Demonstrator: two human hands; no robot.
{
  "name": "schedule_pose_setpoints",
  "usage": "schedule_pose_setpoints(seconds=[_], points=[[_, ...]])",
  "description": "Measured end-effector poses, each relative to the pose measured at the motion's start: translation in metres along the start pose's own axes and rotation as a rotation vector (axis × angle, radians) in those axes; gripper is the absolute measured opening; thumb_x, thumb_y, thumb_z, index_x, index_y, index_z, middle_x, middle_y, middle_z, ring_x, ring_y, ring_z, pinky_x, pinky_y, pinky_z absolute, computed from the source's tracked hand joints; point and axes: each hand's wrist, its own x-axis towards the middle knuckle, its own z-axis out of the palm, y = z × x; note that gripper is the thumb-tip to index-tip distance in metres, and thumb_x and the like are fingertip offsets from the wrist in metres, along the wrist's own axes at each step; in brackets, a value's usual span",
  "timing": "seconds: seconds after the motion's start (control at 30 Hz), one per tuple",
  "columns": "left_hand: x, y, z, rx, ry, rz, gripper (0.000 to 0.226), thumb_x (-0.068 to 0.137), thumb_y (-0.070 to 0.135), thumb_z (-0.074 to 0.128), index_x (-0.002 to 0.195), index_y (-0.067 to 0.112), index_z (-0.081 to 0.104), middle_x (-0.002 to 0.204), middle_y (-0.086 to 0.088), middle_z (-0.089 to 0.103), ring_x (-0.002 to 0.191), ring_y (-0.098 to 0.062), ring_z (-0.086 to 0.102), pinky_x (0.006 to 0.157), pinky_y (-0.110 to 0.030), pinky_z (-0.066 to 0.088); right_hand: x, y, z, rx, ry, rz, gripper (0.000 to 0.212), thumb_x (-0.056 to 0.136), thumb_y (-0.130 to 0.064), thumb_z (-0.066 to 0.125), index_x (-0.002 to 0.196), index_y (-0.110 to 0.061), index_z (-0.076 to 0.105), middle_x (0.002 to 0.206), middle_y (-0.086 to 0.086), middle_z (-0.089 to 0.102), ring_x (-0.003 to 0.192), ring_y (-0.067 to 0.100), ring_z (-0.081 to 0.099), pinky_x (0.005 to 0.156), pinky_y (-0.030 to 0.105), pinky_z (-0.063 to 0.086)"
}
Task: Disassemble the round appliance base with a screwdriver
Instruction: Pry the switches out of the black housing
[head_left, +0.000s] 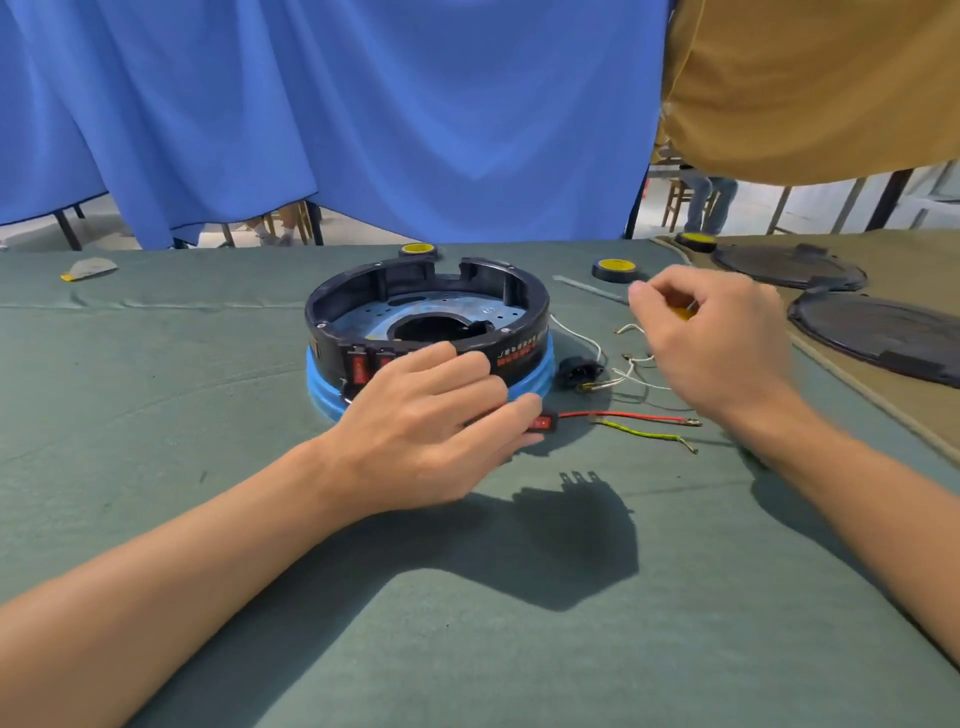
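Nearest to me the green-covered tabletop (519, 649) carries only my forearms and their shadows. My left hand (415, 431) lies at 6 o'clock of the round appliance base (426, 322). Its knuckles are against the black side wall, and its thumb and a finger pinch a small red switch (543, 422). That hand blocks my view of part of the base's near wall and blue bottom ring. From the switch a red wire (623, 415) runs toward 3 o'clock, with a yellow-green wire (644, 434) just beside it on the cloth.

The base sits open side up at the middle of the tabletop, with a holed metal plate showing inside. At its 4 o'clock a black power socket (579, 371) lies with white wires trailing. At 3 o'clock my right hand (722, 343) is curled tight round the screwdriver (678, 312). Only a bit of yellow handle shows, and I cannot see the tip.

Farther out, tape rolls lie at 12 o'clock (418, 250) and 2 o'clock (615, 269). Two black round covers (878, 338) rest on tan cloth at 3 o'clock. A blue curtain (332, 104) hangs behind everything.
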Motion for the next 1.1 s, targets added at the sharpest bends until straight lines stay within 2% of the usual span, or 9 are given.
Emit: schedule_pose_setpoints(seconds=[0.1, 0.2, 0.3, 0.4, 0.53, 0.8, 0.93, 1.1], points=[[0.022, 0.02, 0.017, -0.085, -0.044, 0.014, 0.022, 0.095, 0.016, 0.063, 0.084, 0.001, 0.074, 0.058, -0.005, 0.049, 0.054, -0.025, 0.041, 0.049, -0.035, 0.032, 0.013, 0.019, -0.011, 0.017, 0.045, 0.062, 0.033, 0.092, -0.038, 0.052, 0.076, -0.016, 0.071, 0.066, -0.005, 0.065, 0.07, 0.021, 0.059, 0.059, 0.033, 0.046], [0.048, 0.04, 0.036, -0.182, -0.098, 0.017, 0.021, 0.097, 0.019, 0.06, 0.086, 0.007, 0.074, 0.062, -0.003, 0.054, 0.058, -0.025, 0.046, 0.053, -0.036, 0.037, 0.02, 0.037, -0.017, 0.0, 0.07, 0.124, 0.032, 0.093, -0.037, 0.053, 0.074, -0.017, 0.07, 0.062, -0.008, 0.06, 0.069, 0.019, 0.056, 0.053, 0.022, 0.034], [0.072, 0.055, 0.057, -0.273, -0.142, 0.027, 0.019, 0.096, 0.022, 0.06, 0.09, 0.01, 0.074, 0.066, -0.002, 0.058, 0.065, -0.025, 0.053, 0.059, -0.033, 0.039, 0.021, 0.051, -0.017, -0.033, 0.057, 0.168, 0.031, 0.094, -0.037, 0.051, 0.074, -0.022, 0.069, 0.063, -0.008, 0.059, 0.066, 0.015, 0.053, 0.052, 0.022, 0.03], [0.086, 0.063, 0.074, -0.337, -0.214, 0.011, 0.018, 0.095, 0.024, 0.06, 0.096, 0.01, 0.072, 0.07, -0.002, 0.063, 0.073, -0.025, 0.059, 0.068, -0.037, 0.045, 0.018, 0.058, -0.016, -0.099, 0.052, 0.167, 0.028, 0.094, -0.037, 0.05, 0.072, -0.025, 0.064, 0.065, -0.007, 0.059, 0.059, 0.006, 0.045, 0.05, 0.019, 0.025], [0.086, 0.061, 0.085, -0.387, -0.291, -0.013, 0.018, 0.095, 0.024, 0.06, 0.104, 0.012, 0.07, 0.076, 0.0, 0.066, 0.082, -0.023, 0.061, 0.075, -0.039, 0.046, 0.019, 0.061, -0.015, -0.133, 0.073, 0.113, 0.03, 0.092, -0.039, 0.049, 0.078, -0.022, 0.07, 0.071, -0.004, 0.067, 0.068, 0.015, 0.05, 0.051, 0.019, 0.029], [0.076, 0.048, 0.087, -0.405, -0.317, -0.037, 0.017, 0.095, 0.016, 0.062, 0.105, 0.021, 0.074, 0.091, 0.007, 0.071, 0.088, -0.021, 0.062, 0.077, -0.038, 0.044, 0.018, 0.06, -0.013, -0.153, 0.058, 0.055, 0.03, 0.092, -0.039, 0.05, 0.077, -0.021, 0.07, 0.068, -0.005, 0.064, 0.067, 0.016, 0.055, 0.051, 0.02, 0.033], [0.076, 0.048, 0.082, -0.342, -0.296, -0.023, 0.018, 0.095, 0.014, 0.058, 0.103, 0.019, 0.074, 0.095, 0.006, 0.071, 0.091, -0.021, 0.062, 0.078, -0.035, 0.043, 0.014, 0.059, -0.008, -0.172, 0.005, 0.032, 0.029, 0.093, -0.038, 0.05, 0.077, -0.024, 0.069, 0.065, -0.009, 0.059, 0.066, 0.012, 0.054, 0.049, 0.019, 0.033], [0.06, 0.024, 0.058, -0.211, -0.264, -0.029, 0.017, 0.096, 0.014, 0.056, 0.101, 0.013, 0.073, 0.096, 0.002, 0.07, 0.091, -0.025, 0.063, 0.075, -0.037, 0.045, 0.009, 0.053, -0.003, -0.181, -0.075, 0.021, 0.029, 0.093, -0.039, 0.049, 0.076, -0.025, 0.068, 0.066, -0.008, 0.061, 0.068, 0.018, 0.057, 0.054, 0.026, 0.036]])
